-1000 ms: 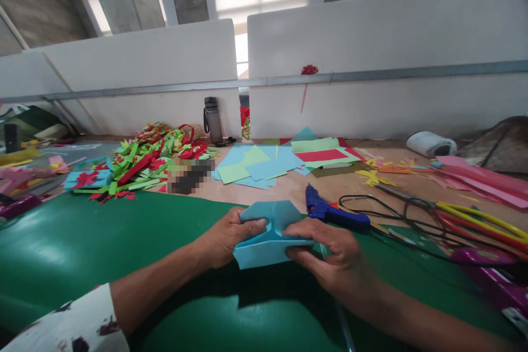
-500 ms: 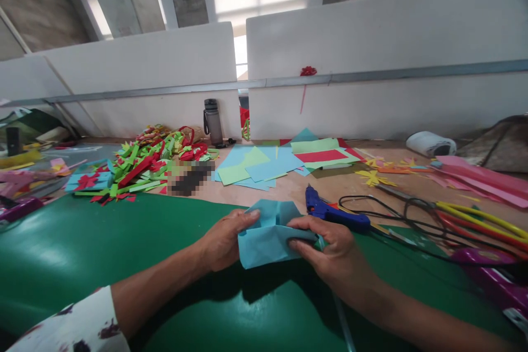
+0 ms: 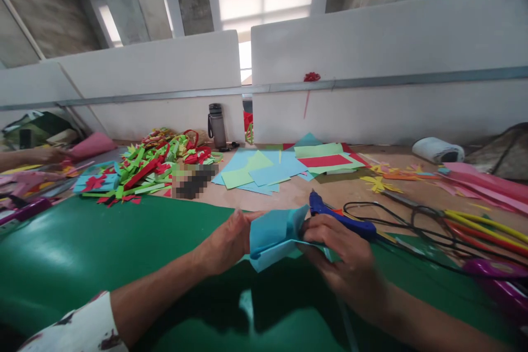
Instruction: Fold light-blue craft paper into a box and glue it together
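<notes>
A folded piece of light blue paper is held up between my two hands above the green mat. My left hand grips its left edge, thumb raised and fingers behind the paper. At the right end, my right hand pinches the paper with its fingers closed; the fingertips are partly hidden by it. The paper is tilted, with a raised flap beside my right fingers. Just beyond my right hand lies a blue glue gun, its nozzle pointing away from me.
Scissors with yellow and orange handles and a black cable lie to the right. Coloured paper sheets and a strip pile lie behind the mat. A bottle stands at the back. Another person's arm reaches in at far left.
The blue paper has been turned and tilted between my hands, and my left thumb has come off its front. Another person's arm and a pink sheet have appeared at far left.
</notes>
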The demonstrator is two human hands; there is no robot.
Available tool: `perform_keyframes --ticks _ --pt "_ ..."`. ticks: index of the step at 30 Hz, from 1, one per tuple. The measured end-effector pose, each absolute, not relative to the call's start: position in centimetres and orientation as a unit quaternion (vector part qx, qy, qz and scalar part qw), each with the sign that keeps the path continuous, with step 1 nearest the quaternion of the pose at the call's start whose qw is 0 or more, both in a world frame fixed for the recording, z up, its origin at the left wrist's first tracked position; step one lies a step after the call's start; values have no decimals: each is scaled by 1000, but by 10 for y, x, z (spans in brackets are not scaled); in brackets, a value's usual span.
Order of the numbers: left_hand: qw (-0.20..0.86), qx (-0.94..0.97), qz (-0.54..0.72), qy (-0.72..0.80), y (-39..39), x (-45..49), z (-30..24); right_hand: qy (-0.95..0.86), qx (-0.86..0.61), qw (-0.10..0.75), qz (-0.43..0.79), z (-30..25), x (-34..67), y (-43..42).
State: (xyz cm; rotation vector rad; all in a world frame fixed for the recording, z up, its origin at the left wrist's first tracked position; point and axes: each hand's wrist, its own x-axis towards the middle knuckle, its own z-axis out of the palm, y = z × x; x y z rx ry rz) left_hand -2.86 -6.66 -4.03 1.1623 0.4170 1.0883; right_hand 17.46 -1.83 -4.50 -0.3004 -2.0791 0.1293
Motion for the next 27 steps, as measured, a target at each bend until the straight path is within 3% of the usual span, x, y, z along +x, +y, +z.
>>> perform_keyframes --ticks 9,19,27 --pt "467 705 470 252 -78 -42 -31 -862 -115 489 -66 -47 179 -6" --pt "486 710 399 317 -75 -54 -26 -878 -119 461 -46 -51 177 -5" --pt "334 735 421 414 -73 -36 -42 -880 -72 447 -139 -44 182 -10"
